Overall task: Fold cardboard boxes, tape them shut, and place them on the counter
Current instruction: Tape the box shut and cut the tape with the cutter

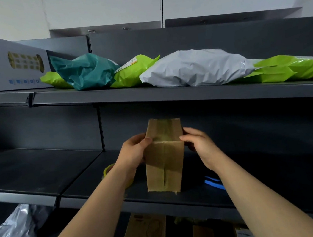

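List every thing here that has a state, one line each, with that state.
cardboard box, flaps closed, taped, upright on the middle shelf
left hand, holds the box's left side, thumb on its front
right hand, holds the box's right side
tape roll, lying on the shelf, half hidden behind the left wrist
grey mailer, full, lying on the upper shelf
teal mailer, crumpled, lying on green mailers

So the cardboard box (164, 156) is stood upright near the front edge of the middle shelf (40, 170), held between the left hand (134, 152) on its left side and the right hand (199, 146) on its right. A tape roll (108, 169) is tucked just behind the left wrist. Mailer bags (194, 67) are lined up along the upper shelf (168, 95), with a carton (9, 63) parked at the far left.
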### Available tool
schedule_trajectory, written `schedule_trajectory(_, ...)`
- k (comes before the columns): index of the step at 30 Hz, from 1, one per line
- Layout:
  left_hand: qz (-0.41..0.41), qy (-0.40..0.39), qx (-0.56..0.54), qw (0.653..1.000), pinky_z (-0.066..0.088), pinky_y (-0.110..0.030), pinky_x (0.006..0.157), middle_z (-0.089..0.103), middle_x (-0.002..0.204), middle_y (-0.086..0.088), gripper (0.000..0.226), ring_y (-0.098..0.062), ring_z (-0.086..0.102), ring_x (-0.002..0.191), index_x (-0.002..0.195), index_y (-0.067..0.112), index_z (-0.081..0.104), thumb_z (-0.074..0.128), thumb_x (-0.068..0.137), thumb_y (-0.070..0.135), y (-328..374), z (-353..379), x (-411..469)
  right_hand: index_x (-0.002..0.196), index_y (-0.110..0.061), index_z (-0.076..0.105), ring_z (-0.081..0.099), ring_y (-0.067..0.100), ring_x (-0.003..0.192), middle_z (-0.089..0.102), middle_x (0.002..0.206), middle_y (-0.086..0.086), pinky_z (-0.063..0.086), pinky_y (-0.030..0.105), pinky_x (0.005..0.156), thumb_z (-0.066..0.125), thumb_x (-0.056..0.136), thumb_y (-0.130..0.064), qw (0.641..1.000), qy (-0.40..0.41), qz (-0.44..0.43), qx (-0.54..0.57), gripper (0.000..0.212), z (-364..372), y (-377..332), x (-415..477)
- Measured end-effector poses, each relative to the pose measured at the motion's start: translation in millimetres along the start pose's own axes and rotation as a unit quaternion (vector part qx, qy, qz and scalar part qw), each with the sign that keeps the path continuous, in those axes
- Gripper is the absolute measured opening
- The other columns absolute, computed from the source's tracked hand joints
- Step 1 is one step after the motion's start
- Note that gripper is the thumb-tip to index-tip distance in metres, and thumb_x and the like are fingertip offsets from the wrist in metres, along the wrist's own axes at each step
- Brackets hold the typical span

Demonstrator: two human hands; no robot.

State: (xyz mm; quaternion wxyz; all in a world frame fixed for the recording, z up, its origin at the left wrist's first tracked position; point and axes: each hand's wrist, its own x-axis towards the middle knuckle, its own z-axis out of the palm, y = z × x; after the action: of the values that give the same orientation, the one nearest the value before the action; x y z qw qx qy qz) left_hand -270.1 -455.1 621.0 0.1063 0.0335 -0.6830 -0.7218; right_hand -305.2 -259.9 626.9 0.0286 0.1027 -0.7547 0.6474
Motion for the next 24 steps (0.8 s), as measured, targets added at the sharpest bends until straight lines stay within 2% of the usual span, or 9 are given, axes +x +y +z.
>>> schedule_trajectory(3, 0.020, -0.050, -0.040, 0.998, 0.054, -0.040, 0.092, 0.064, 0.118, -0.002, 0.045, -0.022, 0.062, 0.108, 0.132, 0.016, 0.056, 0.067, 0.089, 0.015, -6, -10, -15, 0.124, -0.020, 0.063, 0.060, 0.011, 0.111, 0.066, 0.119, -0.003, 0.040, 0.035, 0.107, 0.063, 0.091, -0.020, 0.999, 0.019, -0.032, 0.039, 0.033, -4, 3, -12)
schedule_trajectory(5, 0.026, -0.090, -0.035, 0.995, 0.053, -0.041, 0.095, 0.063, 0.123, -0.003, 0.066, -0.022, 0.062, 0.112, 0.138, 0.019, 0.050, 0.076, 0.078, 0.013, -11, -17, -23, 0.124, -0.018, 0.062, 0.061, 0.006, 0.108, 0.067, 0.118, -0.005, 0.044, 0.028, 0.102, 0.063, 0.092, -0.016, 0.997, 0.024, -0.053, 0.057, 0.033, -4, 5, -23)
schedule_trajectory(8, 0.006, -0.130, -0.037, 0.991, 0.049, -0.047, 0.100, 0.060, 0.123, -0.008, 0.096, -0.026, 0.061, 0.114, 0.148, 0.023, 0.038, 0.085, 0.065, 0.009, -16, -24, -32, 0.130, -0.015, 0.059, 0.061, -0.004, 0.100, 0.065, 0.118, -0.009, 0.050, 0.012, 0.080, 0.061, 0.092, -0.007, 0.994, 0.015, -0.073, 0.076, 0.039, -5, 8, -37)
schedule_trajectory(10, -0.018, -0.128, -0.064, 0.990, 0.051, -0.048, 0.098, 0.058, 0.122, -0.009, 0.091, -0.027, 0.061, 0.111, 0.149, 0.032, 0.033, 0.079, 0.073, 0.014, -15, -24, -41, 0.128, -0.016, 0.060, 0.060, -0.006, 0.100, 0.064, 0.117, -0.011, 0.050, 0.012, 0.080, 0.060, 0.091, -0.003, 0.993, 0.000, -0.077, 0.087, 0.039, -5, 8, -46)
schedule_trajectory(12, -0.044, -0.124, -0.063, 0.989, 0.055, -0.048, 0.090, 0.059, 0.124, -0.011, 0.074, -0.028, 0.062, 0.108, 0.147, 0.038, 0.034, 0.069, 0.082, 0.040, -14, -23, -52, 0.117, -0.024, 0.065, 0.061, -0.005, 0.102, 0.065, 0.117, -0.013, 0.050, 0.018, 0.088, 0.058, 0.091, 0.001, 0.992, -0.031, -0.088, 0.083, 0.037, -3, 5, -54)
schedule_trajectory(15, -0.123, -0.108, -0.123, 0.979, 0.054, -0.054, 0.088, 0.062, 0.122, -0.013, 0.068, -0.033, 0.062, 0.110, 0.132, 0.024, 0.051, 0.052, 0.080, 0.069, -25, -23, -61, 0.111, -0.026, 0.069, 0.060, 0.000, 0.109, 0.063, 0.123, -0.012, 0.051, 0.019, 0.089, 0.054, 0.090, 0.005, 0.990, -0.097, -0.089, 0.050, 0.040, 2, 2, -67)
schedule_trajectory(17, -0.155, -0.093, -0.157, 0.971, 0.051, -0.059, 0.092, 0.060, 0.121, -0.013, 0.052, -0.035, 0.059, 0.111, 0.124, 0.023, 0.052, 0.051, 0.088, 0.061, -35, -23, -68, 0.110, -0.021, 0.072, 0.058, 0.003, 0.115, 0.064, 0.125, -0.011, 0.049, 0.024, 0.095, 0.053, 0.090, 0.007, 0.989, -0.125, -0.075, 0.021, 0.039, 3, 7, -72)
schedule_trajectory(19, -0.172, -0.075, -0.152, 0.971, 0.051, -0.062, 0.090, 0.056, 0.125, -0.015, 0.046, -0.037, 0.057, 0.114, 0.130, 0.022, 0.048, 0.056, 0.092, 0.046, -49, -25, -72, 0.105, -0.018, 0.075, 0.058, 0.003, 0.115, 0.066, 0.124, -0.011, 0.047, 0.027, 0.099, 0.051, 0.091, 0.007, 0.990, -0.127, -0.053, 0.009, 0.038, 3, 19, -77)
schedule_trajectory(24, -0.176, -0.039, -0.171, 0.969, 0.054, -0.062, 0.081, 0.058, 0.129, -0.015, 0.049, -0.037, 0.057, 0.116, 0.134, 0.019, 0.051, 0.061, 0.092, 0.039, -61, -27, -78, 0.125, -0.022, 0.064, 0.051, 0.008, 0.121, 0.052, 0.139, -0.011, 0.045, 0.027, 0.102, 0.058, 0.095, -0.011, 0.999, -0.037, 0.017, -0.029, 0.033, 4, 40, -80)
